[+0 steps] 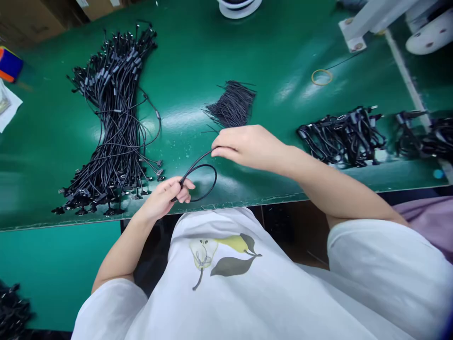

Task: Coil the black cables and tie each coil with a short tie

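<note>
A thin black cable (215,178) curves in a loop between my hands near the table's front edge. My left hand (173,192) is closed around one part of it, with the loop standing out to the right of the fingers. Thumb and fingers of my right hand (235,147) pinch the cable higher up, just below a pile of short black ties (233,105). Left of my hands lies a large bundle of black cables (118,118) with connectors at both ends.
Coiled black cables (345,134) lie in a row at the right front of the green table (191,61). Farther back are a yellow ring (322,77), a white metal stand (357,28) and a white round base (239,9). A blue and orange object (10,64) sits far left.
</note>
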`<state>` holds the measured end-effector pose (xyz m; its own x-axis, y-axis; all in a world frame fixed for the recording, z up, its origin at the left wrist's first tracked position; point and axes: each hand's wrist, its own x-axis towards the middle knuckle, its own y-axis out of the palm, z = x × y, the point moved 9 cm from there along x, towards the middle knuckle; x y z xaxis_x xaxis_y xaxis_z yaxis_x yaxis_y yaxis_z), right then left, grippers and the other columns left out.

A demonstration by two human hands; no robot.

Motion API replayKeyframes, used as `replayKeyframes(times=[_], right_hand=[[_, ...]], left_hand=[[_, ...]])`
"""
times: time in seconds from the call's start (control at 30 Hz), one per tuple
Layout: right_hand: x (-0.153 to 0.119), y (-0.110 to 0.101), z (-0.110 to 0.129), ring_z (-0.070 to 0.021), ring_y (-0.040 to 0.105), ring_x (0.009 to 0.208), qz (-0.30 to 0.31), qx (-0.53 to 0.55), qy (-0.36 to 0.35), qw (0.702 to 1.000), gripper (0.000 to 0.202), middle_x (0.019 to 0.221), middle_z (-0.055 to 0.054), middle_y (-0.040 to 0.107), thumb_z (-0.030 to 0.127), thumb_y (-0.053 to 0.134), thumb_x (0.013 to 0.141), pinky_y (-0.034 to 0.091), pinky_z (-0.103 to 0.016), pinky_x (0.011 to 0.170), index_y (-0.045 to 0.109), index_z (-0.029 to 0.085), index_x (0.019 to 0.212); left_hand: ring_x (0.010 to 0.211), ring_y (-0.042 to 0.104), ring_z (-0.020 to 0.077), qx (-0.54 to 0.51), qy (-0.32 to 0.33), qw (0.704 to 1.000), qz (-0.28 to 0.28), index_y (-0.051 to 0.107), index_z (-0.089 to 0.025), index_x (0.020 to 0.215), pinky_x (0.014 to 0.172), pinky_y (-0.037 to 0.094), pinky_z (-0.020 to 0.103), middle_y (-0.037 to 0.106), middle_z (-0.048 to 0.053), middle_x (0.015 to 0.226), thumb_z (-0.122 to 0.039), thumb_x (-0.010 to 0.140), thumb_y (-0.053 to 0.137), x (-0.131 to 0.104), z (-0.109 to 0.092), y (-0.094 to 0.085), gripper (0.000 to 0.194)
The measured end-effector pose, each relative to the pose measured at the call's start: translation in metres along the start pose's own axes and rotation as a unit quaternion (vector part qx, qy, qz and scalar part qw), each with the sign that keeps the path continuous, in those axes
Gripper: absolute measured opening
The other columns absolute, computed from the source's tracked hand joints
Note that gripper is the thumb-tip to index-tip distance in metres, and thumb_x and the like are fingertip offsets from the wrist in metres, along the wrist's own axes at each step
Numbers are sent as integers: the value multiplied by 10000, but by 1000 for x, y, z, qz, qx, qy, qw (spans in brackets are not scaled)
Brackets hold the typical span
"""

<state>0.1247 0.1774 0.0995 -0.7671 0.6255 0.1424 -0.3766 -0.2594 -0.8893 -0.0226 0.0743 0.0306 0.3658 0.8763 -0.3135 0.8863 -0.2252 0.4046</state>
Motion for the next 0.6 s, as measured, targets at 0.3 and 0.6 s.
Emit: replayKeyframes(times=[0.3,0.6], right_hand=[[-38,26,-71,-218,649,905,-70,42,77,994,388,983,-93,726,398,392,999,462,-334,770,707,174,1027],[-53,25,-52,-219,646,783,-82,-15,110,990,334,908,-83,716,393,380,992,412,-340,640,650,223,1090]], left_hand=[[400,164,28,-158,51,971,-172,710,-151,858,354,245,127,190,-85,558,-350,863,683,-21,-23,-63,200],[421,311,51,-69,132,949,-277,690,-216,1020,419,348,142,276,-71,561,-375,943,564,-43,-45,-99,217]])
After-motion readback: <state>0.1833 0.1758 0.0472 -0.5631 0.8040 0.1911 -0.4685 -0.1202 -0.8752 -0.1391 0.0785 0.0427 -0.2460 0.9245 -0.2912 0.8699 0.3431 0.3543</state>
